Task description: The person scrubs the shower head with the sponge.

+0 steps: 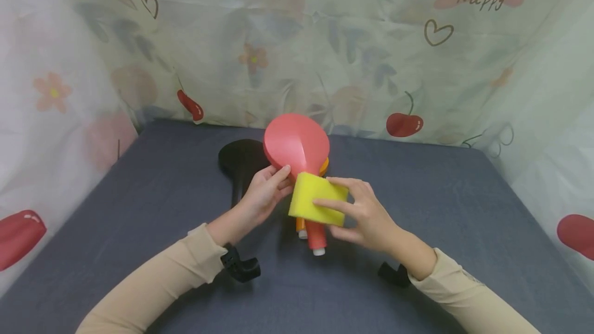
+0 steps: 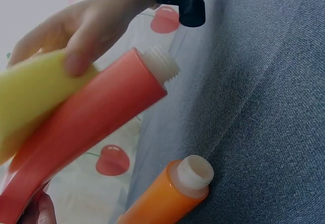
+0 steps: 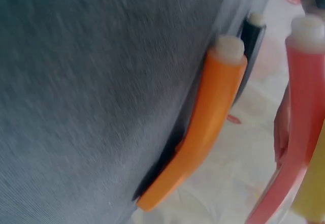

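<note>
A red hand shower head [image 1: 297, 140] is raised over the dark cloth, its round head facing away and up. Its handle slants down to a white threaded end [image 2: 162, 64]. My left hand [image 1: 266, 192] grips it at the neck, below the round part. In my right hand [image 1: 368, 215] is a yellow sponge [image 1: 306, 197], pinched between thumb and fingers and lying against the red handle. Beneath the red one lies an orange shower head [image 3: 208, 107], mostly hidden in the head view. To its left is a black shower head [image 1: 241, 157], partly covered by my left hand.
A dark grey-blue cloth [image 1: 153, 205] covers the table. White patterned sheeting [image 1: 320, 40] with cherries, flowers and lettering hangs at the back and both sides. Black wrist mounts [image 1: 241, 267] hang below both wrists.
</note>
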`<state>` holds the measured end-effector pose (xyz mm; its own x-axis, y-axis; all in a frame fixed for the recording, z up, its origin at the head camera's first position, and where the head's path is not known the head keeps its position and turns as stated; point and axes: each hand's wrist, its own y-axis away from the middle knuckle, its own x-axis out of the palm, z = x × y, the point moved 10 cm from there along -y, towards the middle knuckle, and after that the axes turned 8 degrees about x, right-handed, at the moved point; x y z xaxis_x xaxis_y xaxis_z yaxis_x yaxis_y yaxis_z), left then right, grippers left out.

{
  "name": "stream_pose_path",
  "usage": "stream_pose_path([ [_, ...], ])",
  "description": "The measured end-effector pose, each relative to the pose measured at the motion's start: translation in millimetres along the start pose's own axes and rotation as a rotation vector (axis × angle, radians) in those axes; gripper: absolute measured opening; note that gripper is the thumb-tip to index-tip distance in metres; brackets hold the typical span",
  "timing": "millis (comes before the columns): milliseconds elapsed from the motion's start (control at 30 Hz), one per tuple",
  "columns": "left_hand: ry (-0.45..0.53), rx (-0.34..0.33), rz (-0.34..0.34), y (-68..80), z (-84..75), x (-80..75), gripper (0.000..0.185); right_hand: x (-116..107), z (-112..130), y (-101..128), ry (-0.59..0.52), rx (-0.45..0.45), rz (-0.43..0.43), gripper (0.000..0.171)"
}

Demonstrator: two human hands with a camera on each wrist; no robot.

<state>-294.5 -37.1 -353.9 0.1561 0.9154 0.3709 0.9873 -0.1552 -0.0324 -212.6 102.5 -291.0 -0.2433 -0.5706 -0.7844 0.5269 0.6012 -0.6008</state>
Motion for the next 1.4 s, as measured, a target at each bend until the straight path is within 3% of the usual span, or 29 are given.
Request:
stream_pose_path([
  [133,0.010,0.000,0.012,1.8,-0.9,1.5,0.038,-7.0,-16.5,-6.0,-0.005,0.119,-0.063,0.058],
  [267,0.027,-0.001,0.000,1.3,-1.0,-0.1,0.038,-6.9,-23.8,-4.2,-0.056,0.184,-0.062,0.059],
  [367,0.058,0.003,-0.025,-0.6,-2.2,-3.9,0.037,-2.5,-17.6,0.5,-0.085,0.147,-0.010,0.058],
  [533,0.164,0.022,-0.062,-3.9,-6.2,-11.1,0.027,2.1,1.2,10.2,-0.095,0.024,0.070,0.040],
  [733,0.210,0.032,-0.036,-4.7,-8.2,-10.3,0.018,-0.1,8.6,13.4,-0.074,-0.039,0.074,0.039],
  [1133,0.188,0.031,0.048,-2.3,-6.2,-0.2,0.022,-6.1,-24.8,-1.7,-0.142,0.199,-0.060,0.047],
  [1267,0.203,0.049,0.053,-2.1,-9.8,0.2,0.017,-1.1,-28.6,3.9,-0.188,0.236,-0.035,0.057],
  [1400,0.221,0.064,0.029,-2.8,-14.5,-3.9,0.012,4.0,-23.4,11.4,-0.210,0.209,0.016,0.051],
])
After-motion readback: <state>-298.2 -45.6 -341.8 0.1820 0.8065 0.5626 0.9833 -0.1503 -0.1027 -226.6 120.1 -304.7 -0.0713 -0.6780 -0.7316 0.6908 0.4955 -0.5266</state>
